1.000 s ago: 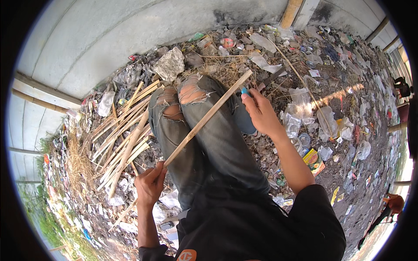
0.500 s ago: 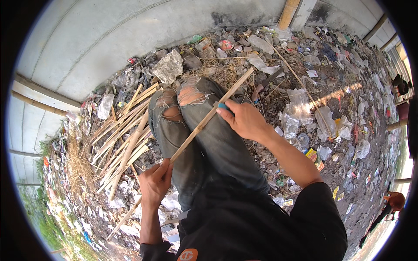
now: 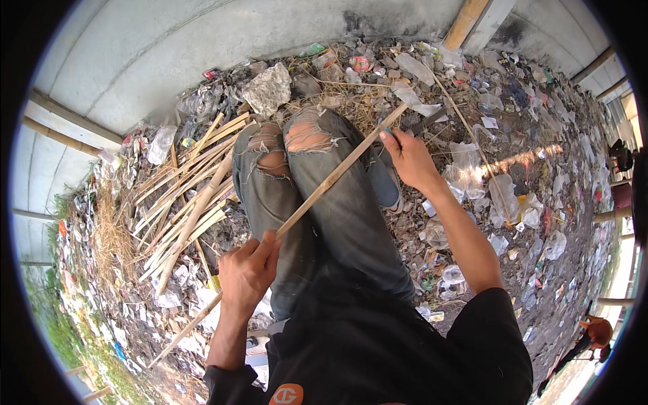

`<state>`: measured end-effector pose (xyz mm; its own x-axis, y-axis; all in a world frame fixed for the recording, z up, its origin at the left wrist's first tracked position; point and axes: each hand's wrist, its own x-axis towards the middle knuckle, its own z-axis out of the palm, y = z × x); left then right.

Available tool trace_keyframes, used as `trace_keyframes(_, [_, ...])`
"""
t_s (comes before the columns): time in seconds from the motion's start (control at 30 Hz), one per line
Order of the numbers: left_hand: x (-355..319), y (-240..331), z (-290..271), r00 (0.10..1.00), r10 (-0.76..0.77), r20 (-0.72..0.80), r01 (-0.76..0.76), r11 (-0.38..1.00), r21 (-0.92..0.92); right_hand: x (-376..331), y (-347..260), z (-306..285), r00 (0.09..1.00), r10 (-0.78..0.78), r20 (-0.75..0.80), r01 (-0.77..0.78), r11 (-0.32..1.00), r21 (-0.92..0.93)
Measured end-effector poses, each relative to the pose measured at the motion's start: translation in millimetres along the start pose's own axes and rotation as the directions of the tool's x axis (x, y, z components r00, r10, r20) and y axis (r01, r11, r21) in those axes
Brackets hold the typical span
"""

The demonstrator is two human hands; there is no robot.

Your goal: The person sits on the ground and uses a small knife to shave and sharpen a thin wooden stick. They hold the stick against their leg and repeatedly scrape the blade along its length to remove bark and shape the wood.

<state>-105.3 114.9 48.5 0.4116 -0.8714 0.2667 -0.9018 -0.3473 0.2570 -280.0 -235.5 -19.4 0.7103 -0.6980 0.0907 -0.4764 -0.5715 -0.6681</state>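
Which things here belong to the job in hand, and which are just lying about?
In the job:
- long bamboo strip, lying across the knees
- left hand, gripping its near part
- right hand, at its far end with a small blue-handled tool
- pile of split bamboo strips beside the left leg

Lying about:
- grey rock
- plastic litter
- dry straw

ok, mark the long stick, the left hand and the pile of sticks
long stick (image 3: 324, 183), head view, mid-shaft over the knee
left hand (image 3: 246, 273), head view, back of hand
pile of sticks (image 3: 185, 202), head view, middle of the bundle
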Motion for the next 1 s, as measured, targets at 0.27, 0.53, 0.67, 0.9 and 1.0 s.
trace_keyframes(0.27, [1, 4, -5, 1.0, 0.01, 0.019, -0.011, 1.0, 0.026, 16, 26, -6, 0.997, 0.063, -0.032, -0.065, 0.997, -0.048])
trace_keyframes(0.53, [-5, 1, -2, 1.0, 0.001, 0.006, -0.001, 0.999, 0.032, 4, -8, 3, 0.996, 0.07, -0.058, -0.069, 0.998, 0.007])
trace_keyframes(0.67, [3, 4, -2, 1.0, 0.026, -0.006, -0.025, 0.997, 0.067, 6, -9, 1, 1.0, 0.006, -0.004, -0.006, 1.0, -0.014])
trace_keyframes(0.9, [3, 1, -12, 0.999, 0.031, 0.007, -0.032, 0.998, 0.058, 31, 70, -12, 0.992, 0.017, -0.122, -0.016, 1.0, 0.008])
trace_keyframes(1.0, [6, 2, -9, 0.998, 0.059, 0.011, -0.06, 0.993, 0.099, -6, -9, 9, 0.994, -0.103, -0.037, 0.102, 0.995, -0.021])
